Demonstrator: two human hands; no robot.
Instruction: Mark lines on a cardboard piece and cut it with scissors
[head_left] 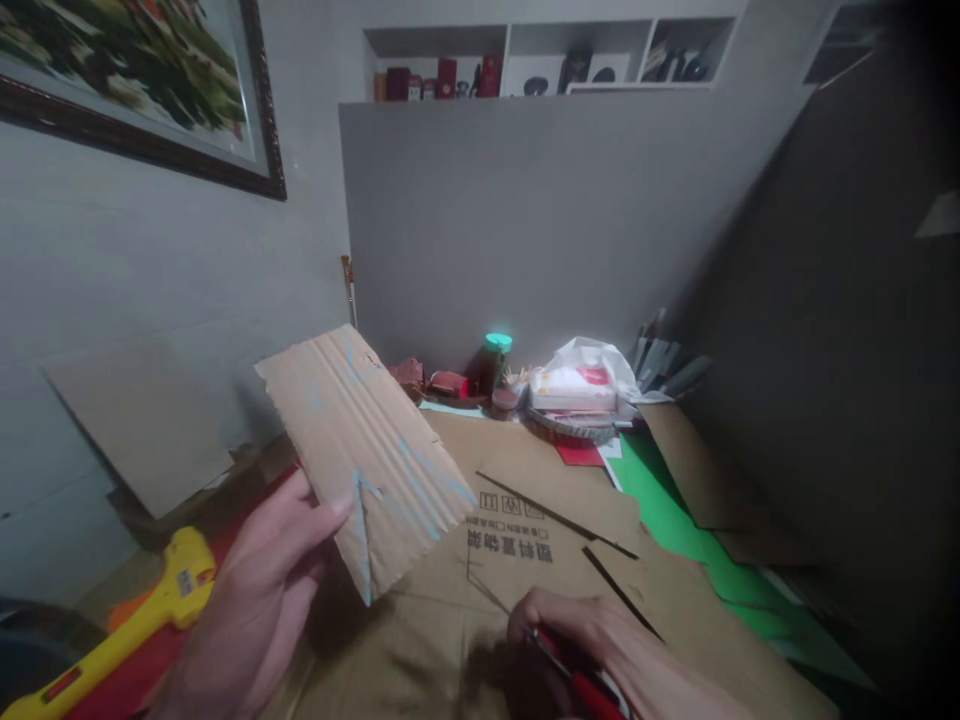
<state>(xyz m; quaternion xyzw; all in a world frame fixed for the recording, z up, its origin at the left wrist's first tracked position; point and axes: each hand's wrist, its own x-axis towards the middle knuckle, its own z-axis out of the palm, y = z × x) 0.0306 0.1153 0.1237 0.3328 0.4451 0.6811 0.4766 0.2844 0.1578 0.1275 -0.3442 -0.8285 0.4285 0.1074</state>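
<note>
Left hand lifts a cut cardboard piece while the right grips a red-handled tool.

The left hand [259, 590] pinches a tan corrugated cardboard panel [367, 455], ribbed and streaked with pale blue marks, raised above the surface. The right hand [600, 640] is closed around a red-handled cutting tool [577, 680], resting on the large flat printed cardboard sheet [525, 540] below. This looks like checking a piece between cuts. A yellow plastic tool [135, 620] lies left of the left hand.

The flattened cardboard sheet [525, 545] on the worktop bears a row of small square handling symbols and a line of printed Chinese characters beneath, seen upside down and not legible. The label on the yellow tool [184, 582] is too small to read.
</note>
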